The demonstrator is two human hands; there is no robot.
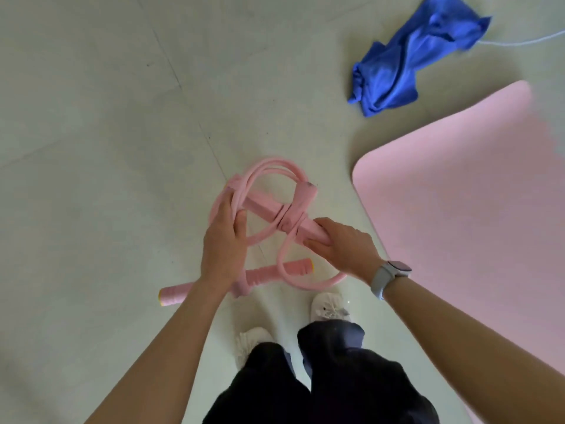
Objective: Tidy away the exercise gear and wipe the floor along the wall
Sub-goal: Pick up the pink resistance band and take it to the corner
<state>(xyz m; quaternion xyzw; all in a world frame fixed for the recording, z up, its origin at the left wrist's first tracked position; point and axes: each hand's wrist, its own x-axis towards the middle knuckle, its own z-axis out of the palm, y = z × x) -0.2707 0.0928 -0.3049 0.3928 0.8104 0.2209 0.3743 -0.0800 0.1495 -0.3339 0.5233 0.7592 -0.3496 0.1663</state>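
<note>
Both hands grasp the pink pedal resistance band, left hand pinching its tubes, right hand clenching the wrapped foam bar; loosening either could let the coils spring apart.

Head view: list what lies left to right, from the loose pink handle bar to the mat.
Pink handle bar → left hand → right hand → wristwatch → pink mat.

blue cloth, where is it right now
In the head view the blue cloth lies crumpled on the floor at upper right, just beyond the far corner of the pink mat, apart from both hands.
</note>
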